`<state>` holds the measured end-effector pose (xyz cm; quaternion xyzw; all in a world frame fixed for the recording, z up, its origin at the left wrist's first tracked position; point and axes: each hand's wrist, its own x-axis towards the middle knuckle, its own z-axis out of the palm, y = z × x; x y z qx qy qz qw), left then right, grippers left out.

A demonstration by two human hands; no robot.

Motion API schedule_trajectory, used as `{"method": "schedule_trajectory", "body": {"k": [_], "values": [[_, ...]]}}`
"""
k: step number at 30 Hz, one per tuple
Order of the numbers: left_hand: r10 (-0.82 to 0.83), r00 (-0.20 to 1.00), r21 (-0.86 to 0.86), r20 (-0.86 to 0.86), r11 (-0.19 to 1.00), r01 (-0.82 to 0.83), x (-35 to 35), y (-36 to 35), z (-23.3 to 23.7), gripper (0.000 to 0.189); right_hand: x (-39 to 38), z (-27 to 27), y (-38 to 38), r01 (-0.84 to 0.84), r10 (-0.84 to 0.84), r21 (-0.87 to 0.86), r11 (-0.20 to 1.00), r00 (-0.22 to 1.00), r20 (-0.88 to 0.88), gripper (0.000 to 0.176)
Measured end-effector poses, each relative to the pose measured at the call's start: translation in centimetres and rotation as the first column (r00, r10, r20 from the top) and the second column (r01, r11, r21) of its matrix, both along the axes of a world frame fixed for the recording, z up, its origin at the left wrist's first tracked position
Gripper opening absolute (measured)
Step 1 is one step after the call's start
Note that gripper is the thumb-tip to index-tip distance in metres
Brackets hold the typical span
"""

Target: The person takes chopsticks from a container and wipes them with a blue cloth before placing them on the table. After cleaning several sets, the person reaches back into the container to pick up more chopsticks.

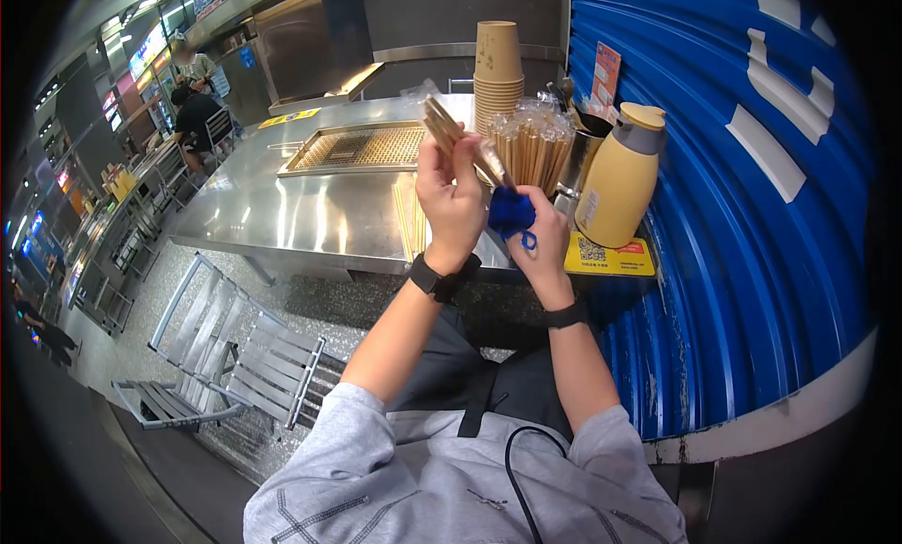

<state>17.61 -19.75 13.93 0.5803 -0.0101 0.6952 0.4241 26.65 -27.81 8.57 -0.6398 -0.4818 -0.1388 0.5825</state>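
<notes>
My left hand (449, 201) is closed around a small bundle of plastic-wrapped wooden chopsticks (440, 119), held tilted above the front edge of the steel table (254, 210). Just below and to the right, my right hand (543, 243) pinches a shiny dark blue pouch-like piece (510, 211) with a small blue loop hanging under it. The lower end of the bundle meets the blue piece. Behind my hands, many more wrapped chopsticks (536, 149) stand upright in a holder. A few loose sticks (410, 220) lie on the table left of my left wrist.
A tall stack of paper cups (498, 69) stands at the back. On the right, a yellow thermos jug (620, 178) sits on a yellow QR card (611, 256), against a blue corrugated shutter (723, 290). A grill mesh (357, 147) is set in the table. Slatted chairs (272, 365) stand lower left.
</notes>
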Motion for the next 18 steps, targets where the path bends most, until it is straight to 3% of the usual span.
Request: {"method": "schedule_trajectory", "body": {"k": [2,5,9,10,14,17,18], "values": [[-0.016,0.999,-0.034,0.041,0.999,0.017,-0.5,0.0,0.3,0.02,0.5,-0.1,0.1,0.081,-0.081,-0.021,0.997,0.997,-0.009,0.028],[-0.041,0.994,-0.081,0.099,0.995,0.05,-1.5,0.3,0.5,0.022,2.8,-2.4,0.8,0.219,-0.2,-0.253,0.942,0.975,0.099,0.029],[-0.029,0.998,-0.083,0.063,0.996,0.034,-2.9,0.1,0.2,0.023,3.5,-3.5,0.8,0.129,-0.113,-0.216,0.968,0.99,0.082,0.032],[-0.049,0.997,-0.068,0.059,0.996,0.053,-3.2,0.3,0.0,0.023,3.8,-4.0,0.7,0.09,-0.068,-0.197,0.976,0.991,0.116,0.046],[-0.143,0.989,-0.136,-0.046,0.981,0.135,-5.2,-0.5,-0.6,0.024,0.9,-3.1,-2.6,-0.026,0.025,-0.054,0.998,1.0,-0.014,0.07],[-0.291,0.928,-0.194,-0.233,0.949,0.249,-6.1,-1.1,-1.6,0.022,-2.3,-1.6,-4.8,-0.202,0.189,-0.031,0.979,0.954,-0.233,0.065],[-0.38,0.882,-0.249,-0.278,0.915,0.316,-6.2,-1.6,-1.8,0.021,-2.8,-1.7,-5.0,-0.282,0.271,-0.039,0.959,0.947,-0.172,0.06]]}}
